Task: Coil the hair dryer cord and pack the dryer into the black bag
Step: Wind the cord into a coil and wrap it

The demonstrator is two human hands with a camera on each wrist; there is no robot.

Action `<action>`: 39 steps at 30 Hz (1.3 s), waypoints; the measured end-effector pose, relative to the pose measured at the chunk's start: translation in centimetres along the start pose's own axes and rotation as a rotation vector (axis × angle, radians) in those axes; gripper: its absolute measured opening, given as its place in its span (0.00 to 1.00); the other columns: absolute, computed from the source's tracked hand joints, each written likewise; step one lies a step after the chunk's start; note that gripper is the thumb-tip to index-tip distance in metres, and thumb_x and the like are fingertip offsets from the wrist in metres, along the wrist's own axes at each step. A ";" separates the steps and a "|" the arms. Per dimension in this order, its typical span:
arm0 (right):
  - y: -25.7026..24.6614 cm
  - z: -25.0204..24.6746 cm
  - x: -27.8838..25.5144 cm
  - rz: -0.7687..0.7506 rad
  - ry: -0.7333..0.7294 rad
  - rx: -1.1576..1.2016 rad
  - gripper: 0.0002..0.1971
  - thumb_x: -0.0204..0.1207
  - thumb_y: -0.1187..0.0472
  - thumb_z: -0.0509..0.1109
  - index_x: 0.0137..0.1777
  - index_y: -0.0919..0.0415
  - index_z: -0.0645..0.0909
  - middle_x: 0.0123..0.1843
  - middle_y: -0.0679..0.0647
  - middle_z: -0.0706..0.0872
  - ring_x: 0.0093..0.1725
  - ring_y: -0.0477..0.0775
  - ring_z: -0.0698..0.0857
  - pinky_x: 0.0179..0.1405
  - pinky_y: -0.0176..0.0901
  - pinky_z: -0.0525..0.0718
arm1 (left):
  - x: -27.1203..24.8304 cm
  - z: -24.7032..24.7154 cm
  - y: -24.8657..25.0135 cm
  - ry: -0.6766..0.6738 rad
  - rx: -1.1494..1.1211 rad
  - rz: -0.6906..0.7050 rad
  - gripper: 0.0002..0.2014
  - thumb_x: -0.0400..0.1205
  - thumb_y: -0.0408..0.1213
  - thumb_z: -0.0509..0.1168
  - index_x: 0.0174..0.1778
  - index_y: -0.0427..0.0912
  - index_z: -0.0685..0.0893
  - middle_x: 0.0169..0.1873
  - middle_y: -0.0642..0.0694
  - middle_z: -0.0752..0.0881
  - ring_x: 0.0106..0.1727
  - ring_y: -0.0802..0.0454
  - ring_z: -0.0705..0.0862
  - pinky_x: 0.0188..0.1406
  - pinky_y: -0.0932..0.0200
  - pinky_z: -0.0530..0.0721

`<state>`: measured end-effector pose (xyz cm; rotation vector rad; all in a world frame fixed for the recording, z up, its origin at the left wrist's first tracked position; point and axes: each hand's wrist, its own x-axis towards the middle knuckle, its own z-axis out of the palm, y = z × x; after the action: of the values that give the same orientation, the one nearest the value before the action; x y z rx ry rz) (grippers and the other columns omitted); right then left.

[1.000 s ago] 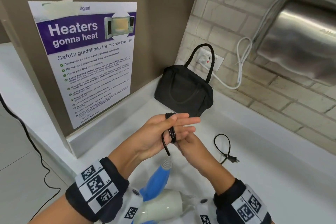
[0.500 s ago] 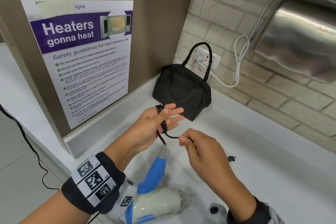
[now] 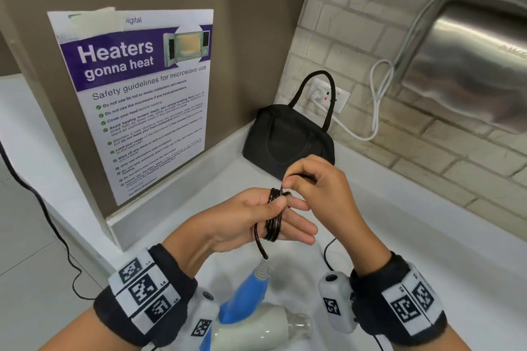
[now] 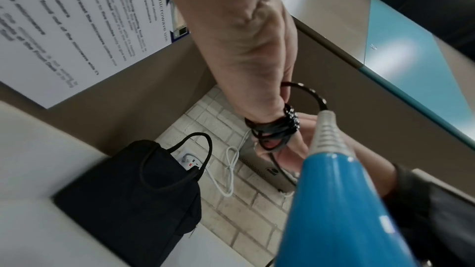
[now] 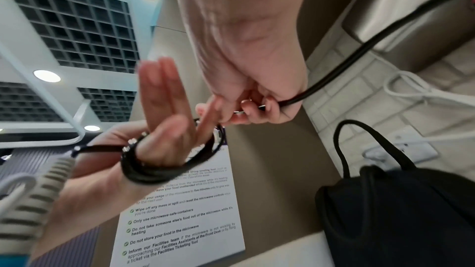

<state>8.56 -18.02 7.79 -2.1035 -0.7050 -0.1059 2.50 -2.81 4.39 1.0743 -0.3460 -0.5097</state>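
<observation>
Several loops of the black cord (image 3: 275,219) are wound round the straight fingers of my left hand (image 3: 251,216), and its thumb presses on the coil. Just above it, my right hand (image 3: 316,188) pinches the free cord at the top of the coil. The loose tail (image 3: 326,253) drops behind my right wrist, and its plug is hidden. The hair dryer's blue handle (image 3: 245,293) and white body (image 3: 256,330) lie below my hands on the white counter (image 3: 427,236). The black bag (image 3: 288,142) stands upright in the corner, handles up. The right wrist view shows the coil (image 5: 154,172) and the tail (image 5: 359,54).
A microwave safety poster (image 3: 137,100) hangs on the brown panel to the left. A wall socket (image 3: 328,94) with a white cable (image 3: 376,94) sits behind the bag. A steel appliance (image 3: 470,65) fills the upper right. A black cable (image 3: 42,208) runs down the far left.
My right hand has carried the cord from below the left hand up over its fingers, laying another loop. The loose cord on the counter is shorter and the plug has gone from view.
</observation>
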 end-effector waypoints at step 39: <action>-0.5 1.5 -5.5 -0.050 -0.282 -0.462 0.13 0.84 0.53 0.57 0.46 0.55 0.81 0.36 0.45 0.83 0.37 0.47 0.79 0.36 0.35 0.74 | 1.9 -1.9 -1.1 0.577 -0.001 0.177 0.18 0.88 0.37 0.49 0.71 0.32 0.71 0.57 0.41 0.89 0.57 0.42 0.88 0.69 0.42 0.78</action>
<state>3.39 -19.12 5.50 -2.5740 -0.9734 0.0038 4.79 -2.86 2.58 1.1266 0.0695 -0.0295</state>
